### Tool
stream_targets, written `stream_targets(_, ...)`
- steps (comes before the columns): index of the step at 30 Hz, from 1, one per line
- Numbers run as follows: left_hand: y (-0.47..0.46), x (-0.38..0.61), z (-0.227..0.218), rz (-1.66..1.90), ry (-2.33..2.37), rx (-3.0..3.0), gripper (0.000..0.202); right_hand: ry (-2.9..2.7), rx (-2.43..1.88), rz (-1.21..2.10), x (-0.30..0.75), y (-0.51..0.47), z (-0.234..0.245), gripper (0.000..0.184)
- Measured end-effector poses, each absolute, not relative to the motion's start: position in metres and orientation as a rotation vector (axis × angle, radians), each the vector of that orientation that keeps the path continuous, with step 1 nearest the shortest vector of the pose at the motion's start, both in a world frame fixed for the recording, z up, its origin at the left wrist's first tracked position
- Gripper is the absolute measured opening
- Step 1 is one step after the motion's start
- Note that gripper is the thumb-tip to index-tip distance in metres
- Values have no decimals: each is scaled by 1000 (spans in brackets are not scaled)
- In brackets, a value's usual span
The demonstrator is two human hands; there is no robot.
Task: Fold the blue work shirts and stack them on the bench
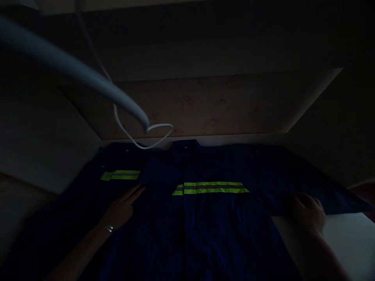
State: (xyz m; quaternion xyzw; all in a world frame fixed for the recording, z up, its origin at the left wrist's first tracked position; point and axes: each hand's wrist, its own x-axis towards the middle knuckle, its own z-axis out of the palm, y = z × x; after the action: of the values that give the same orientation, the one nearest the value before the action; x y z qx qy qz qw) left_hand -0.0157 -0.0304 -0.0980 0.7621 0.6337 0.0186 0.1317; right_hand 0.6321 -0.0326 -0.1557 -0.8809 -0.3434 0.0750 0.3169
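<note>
A dark blue work jacket (216, 226) with a yellow-green and grey reflective band lies spread out, collar at the far side. Part of a second dark blue jacket (117, 156) with a similar band shows to its left, partly covered. My left hand (120, 210), with a silvery band at the wrist, rests flat on the blue cloth, fingers stretched out near the left band. On the right, my right hand (309, 210) has its fingers curled at the lower edge of the jacket's sleeve. Deep shadow hides its fingertips.
A pale tube (88, 80) slants in from the upper left, a thin white cord (117, 117) looping by its end. Behind the collars is a faintly flowered panel (211, 105). A white surface (348, 242) shows at lower right. The scene is very dark.
</note>
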Motion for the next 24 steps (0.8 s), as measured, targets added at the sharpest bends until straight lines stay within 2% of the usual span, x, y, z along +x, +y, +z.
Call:
stream_targets(6,-33,-33,-80,-200,1856,2096,82,-919,-2262,161,629,-32,-155,50)
stream_targets(8,-22,-25,-65,-125,1774,2074,81,-897,-2259,153,629,-31,-154,49)
stream_targets(11,10,10,-51,208,1793,2137,63,-883,-2270,145,628,-29,-154,48)
stream_targets(14,49,51,-63,425,1877,2370,53,-884,-2272,138,627,-29,-152,48)
stream_targets(16,72,66,-81,286,1909,2458,57,-905,-2273,144,627,-31,-152,49)
stream_targets(19,95,63,-104,7,2041,2285,65,-944,-2269,159,630,-31,-155,51)
stream_targets(24,107,44,-119,-54,2168,2097,77,-933,-2236,127,633,-29,-160,48)
